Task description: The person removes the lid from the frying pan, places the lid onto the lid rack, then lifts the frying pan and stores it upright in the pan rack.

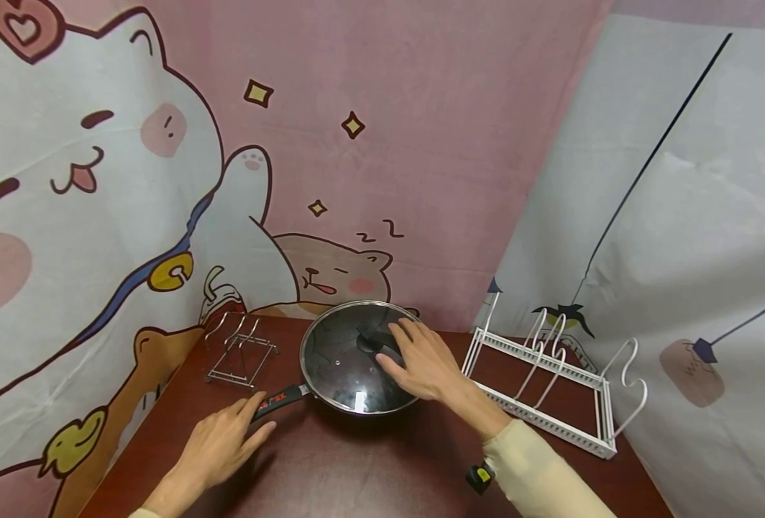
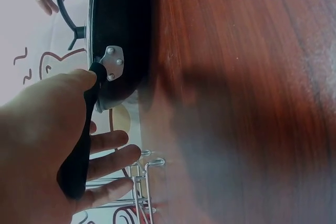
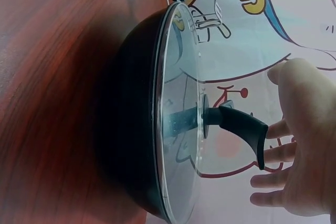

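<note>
A black wok (image 3: 126, 114) with a glass lid (image 1: 333, 360) stands on the table, its long handle (image 1: 283, 398) pointing toward my left hand (image 1: 217, 440). In the left wrist view that hand lies alongside the handle, thumb near the handle's pan end. Its other fingers (image 2: 113, 162) stretch out past the far side, not curled round it. My right hand (image 1: 426, 360) hovers at the black curved lid knob (image 3: 244, 127), fingers spread and loosely bent. The right wrist view shows the fingers beside the knob's tip, not closed on it. The lid sits on the wok's rim.
A small chrome wire rack (image 1: 243, 360) stands at the back left of the brown table (image 1: 331, 475). On the right is a larger white rack (image 1: 544, 424) with upright wire dividers. A cartoon-printed curtain (image 1: 434, 144) hangs behind the table.
</note>
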`<state>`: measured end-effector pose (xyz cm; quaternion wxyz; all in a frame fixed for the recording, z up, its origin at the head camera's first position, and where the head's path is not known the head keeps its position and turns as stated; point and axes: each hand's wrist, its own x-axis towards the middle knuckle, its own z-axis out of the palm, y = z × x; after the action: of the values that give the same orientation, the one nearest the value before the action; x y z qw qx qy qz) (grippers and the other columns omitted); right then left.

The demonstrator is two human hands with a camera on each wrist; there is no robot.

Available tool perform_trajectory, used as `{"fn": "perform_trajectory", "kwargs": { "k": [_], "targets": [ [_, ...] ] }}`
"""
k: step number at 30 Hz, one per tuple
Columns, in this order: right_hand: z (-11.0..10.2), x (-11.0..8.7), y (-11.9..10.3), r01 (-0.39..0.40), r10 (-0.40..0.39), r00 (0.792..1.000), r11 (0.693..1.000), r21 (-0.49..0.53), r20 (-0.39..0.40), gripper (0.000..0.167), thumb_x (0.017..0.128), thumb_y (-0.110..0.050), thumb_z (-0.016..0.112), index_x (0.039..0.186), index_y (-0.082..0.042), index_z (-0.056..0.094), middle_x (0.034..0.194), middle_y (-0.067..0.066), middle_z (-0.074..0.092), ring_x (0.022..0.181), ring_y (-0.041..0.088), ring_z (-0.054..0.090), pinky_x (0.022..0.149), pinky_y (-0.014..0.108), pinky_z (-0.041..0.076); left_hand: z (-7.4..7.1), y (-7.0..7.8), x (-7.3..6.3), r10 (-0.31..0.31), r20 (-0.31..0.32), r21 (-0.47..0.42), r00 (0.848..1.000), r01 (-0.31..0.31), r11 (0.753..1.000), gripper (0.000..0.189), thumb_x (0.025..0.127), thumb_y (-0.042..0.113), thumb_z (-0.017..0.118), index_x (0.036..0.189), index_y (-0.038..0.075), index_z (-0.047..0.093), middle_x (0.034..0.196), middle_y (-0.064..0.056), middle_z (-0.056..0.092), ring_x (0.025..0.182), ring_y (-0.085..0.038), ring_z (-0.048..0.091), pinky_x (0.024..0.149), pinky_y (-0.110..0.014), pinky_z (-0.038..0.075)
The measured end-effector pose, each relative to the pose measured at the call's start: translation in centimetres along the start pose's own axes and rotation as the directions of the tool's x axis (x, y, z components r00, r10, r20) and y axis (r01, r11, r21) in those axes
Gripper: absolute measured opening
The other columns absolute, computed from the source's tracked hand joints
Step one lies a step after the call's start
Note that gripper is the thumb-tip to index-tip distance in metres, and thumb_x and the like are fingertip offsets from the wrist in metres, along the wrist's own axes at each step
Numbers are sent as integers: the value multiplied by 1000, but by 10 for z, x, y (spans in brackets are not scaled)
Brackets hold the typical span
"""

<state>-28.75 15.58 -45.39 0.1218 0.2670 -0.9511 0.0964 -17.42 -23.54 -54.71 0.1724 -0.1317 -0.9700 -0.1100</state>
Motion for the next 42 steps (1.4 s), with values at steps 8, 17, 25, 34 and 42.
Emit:
{"fn": "perform_trajectory", "kwargs": {
  "k": [8,17,25,34,42],
  "targets": [
    [2,7,-2,-20,20,1000,1000,-10,-6,74,113,-59,56,164,-6,54,168,22,55,157,47,54,126,64,47,2,-1,1,-18,12,11,1000,18,1000,54,104,48,81,146,15,70,118,-7,82,79,-24,78,58,-43,56],
    [6,13,-3,-39,39,999,999,-3,4,73,113,-59,55,163,-6,56,166,22,57,154,47,56,126,63,48,4,-1,3,11,-52,16,999,-11,1000,44,104,40,83,138,15,72,104,-3,82,69,-26,75,52,-43,51],
    [10,18,-1,-38,38,999,999,-8,13,70,114,-58,55,161,-6,57,164,23,59,152,46,59,124,63,50,5,-1,4,30,-83,23,996,-28,999,33,101,36,86,125,17,72,88,2,75,59,-18,65,48,-38,43],
    [12,25,-1,-47,47,999,999,-19,27,71,113,-59,55,161,-7,57,161,21,61,147,46,62,121,62,52,6,-2,6,44,-96,35,994,-40,999,28,101,35,87,119,20,71,83,6,69,57,-14,60,48,-35,41],
    [14,32,-1,-59,61,997,997,-40,40,72,112,-60,58,161,-7,57,160,21,62,146,45,64,121,60,53,6,-2,6,30,-72,29,997,-28,999,28,102,35,86,120,19,71,83,6,69,58,-14,61,48,-35,41]
  ]
}}
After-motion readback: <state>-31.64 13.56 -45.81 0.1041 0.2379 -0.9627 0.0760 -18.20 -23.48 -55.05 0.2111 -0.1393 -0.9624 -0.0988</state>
